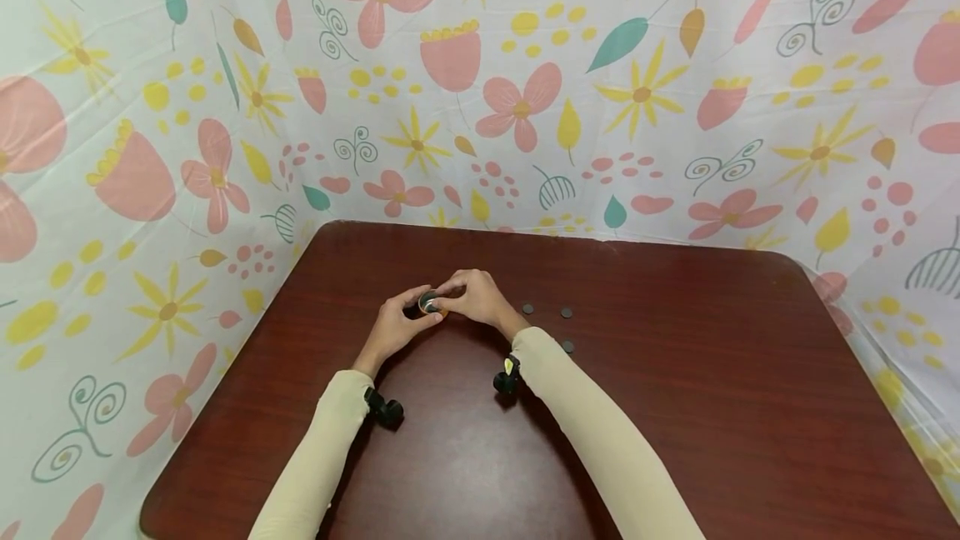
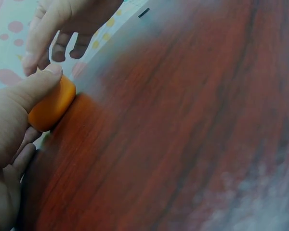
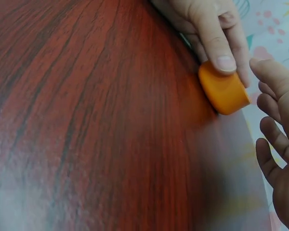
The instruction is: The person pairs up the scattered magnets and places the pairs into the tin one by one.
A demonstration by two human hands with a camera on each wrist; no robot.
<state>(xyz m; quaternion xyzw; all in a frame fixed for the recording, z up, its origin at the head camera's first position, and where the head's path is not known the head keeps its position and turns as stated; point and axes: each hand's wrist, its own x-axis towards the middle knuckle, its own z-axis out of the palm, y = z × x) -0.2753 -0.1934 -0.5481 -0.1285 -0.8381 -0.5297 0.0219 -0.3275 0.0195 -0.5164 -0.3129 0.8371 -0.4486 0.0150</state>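
An orange cup-like container is gripped by my left hand, its thumb lying along the near side in both wrist views. The head view shows the round mouth of the container, with something dark and shiny in it. My right hand is at that mouth, thumb and forefinger reaching over it. In the right wrist view the other fingers of this hand are loosely bent beside the orange container. Whether the right fingertips pinch anything is hidden.
Right of my right hand, three small dark discs lie on the brown table: one disc nearest the hand, another disc further right, and a third disc closer to me. A flowered cloth hangs behind the table and on its left.
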